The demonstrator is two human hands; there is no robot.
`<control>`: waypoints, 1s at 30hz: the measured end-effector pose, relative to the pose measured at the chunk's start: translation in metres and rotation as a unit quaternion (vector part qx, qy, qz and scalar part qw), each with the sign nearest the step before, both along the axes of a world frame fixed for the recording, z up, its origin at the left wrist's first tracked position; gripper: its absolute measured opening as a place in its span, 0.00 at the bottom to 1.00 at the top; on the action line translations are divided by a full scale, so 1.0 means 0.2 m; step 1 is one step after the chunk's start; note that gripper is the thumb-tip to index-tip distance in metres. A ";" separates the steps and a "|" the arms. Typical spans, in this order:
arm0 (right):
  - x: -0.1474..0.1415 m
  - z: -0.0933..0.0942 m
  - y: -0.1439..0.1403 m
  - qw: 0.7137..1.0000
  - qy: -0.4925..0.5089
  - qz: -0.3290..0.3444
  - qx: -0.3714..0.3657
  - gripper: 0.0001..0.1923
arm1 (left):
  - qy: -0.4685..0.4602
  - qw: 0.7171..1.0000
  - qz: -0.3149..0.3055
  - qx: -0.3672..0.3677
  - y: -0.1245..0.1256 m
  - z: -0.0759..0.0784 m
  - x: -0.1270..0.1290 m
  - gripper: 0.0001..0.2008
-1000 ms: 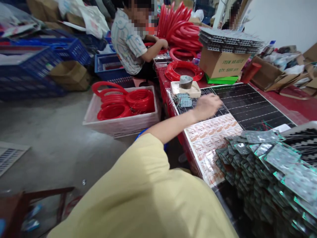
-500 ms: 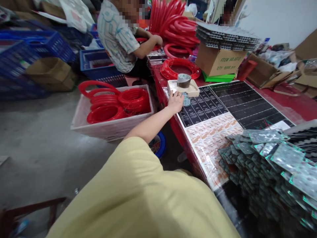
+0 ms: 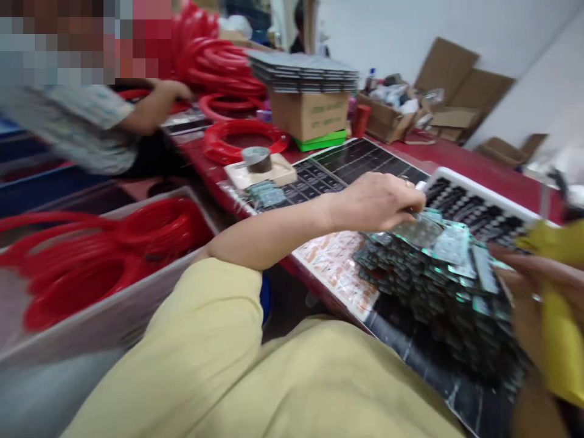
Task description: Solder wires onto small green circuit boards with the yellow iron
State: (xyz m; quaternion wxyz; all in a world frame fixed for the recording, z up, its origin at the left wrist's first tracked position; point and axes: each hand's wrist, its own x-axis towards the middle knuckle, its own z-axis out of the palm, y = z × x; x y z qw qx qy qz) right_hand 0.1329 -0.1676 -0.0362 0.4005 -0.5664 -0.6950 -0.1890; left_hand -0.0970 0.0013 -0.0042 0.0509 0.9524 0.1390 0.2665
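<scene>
So the left hand (image 3: 376, 202) had its fingers mostly curled in, right at the top of the circuit board pile (image 3: 424, 292) on the desk (image 3: 479, 167); couldn't tell if it'd pinched one. Right hand (image 3: 524, 267) was just a blur beside the pile, grip unclear.

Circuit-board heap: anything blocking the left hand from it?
Nothing visible. The left hand is right at the upper edge of the circuit-board heap, fingertips at the topmost boards. Blur hides whether they grip one.
</scene>
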 end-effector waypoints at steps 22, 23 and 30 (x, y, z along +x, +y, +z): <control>0.08 -0.08 -0.17 0.974 0.068 -0.095 0.193 0.12 | -0.191 0.806 -0.208 -0.520 -0.14 0.04 0.63 0.23; 0.07 -0.08 -0.17 0.975 0.066 -0.093 0.191 0.12 | -0.195 0.797 -0.217 -0.529 -0.16 0.04 0.64 0.23; 0.06 -0.10 -0.18 0.977 -0.007 -0.082 0.196 0.12 | -0.211 0.728 -0.208 -0.619 -0.20 -0.01 0.66 0.25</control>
